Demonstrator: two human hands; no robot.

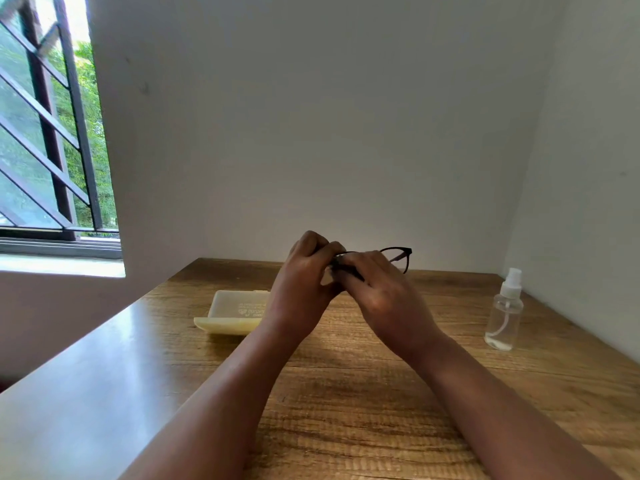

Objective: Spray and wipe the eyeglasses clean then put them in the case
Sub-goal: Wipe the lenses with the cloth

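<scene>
Black-framed eyeglasses (pixel 401 256) are held above the wooden table (pixel 346 393), between both hands. My left hand (pixel 304 275) grips the left part of the frame with curled fingers. My right hand (pixel 377 289) is curled round the middle of the glasses, and a small pale cloth (pixel 327 277) shows between the two hands. Only the right lens rim and a temple stick out past my right hand. A cream glasses case (pixel 232 311) lies open on the table to the left, partly behind my left wrist. A clear spray bottle (pixel 504 311) stands at the right.
The table sits in a corner, with a white wall behind and another on the right close to the bottle. A barred window (pixel 52 133) is at the left. The table's left edge runs diagonally toward the near left.
</scene>
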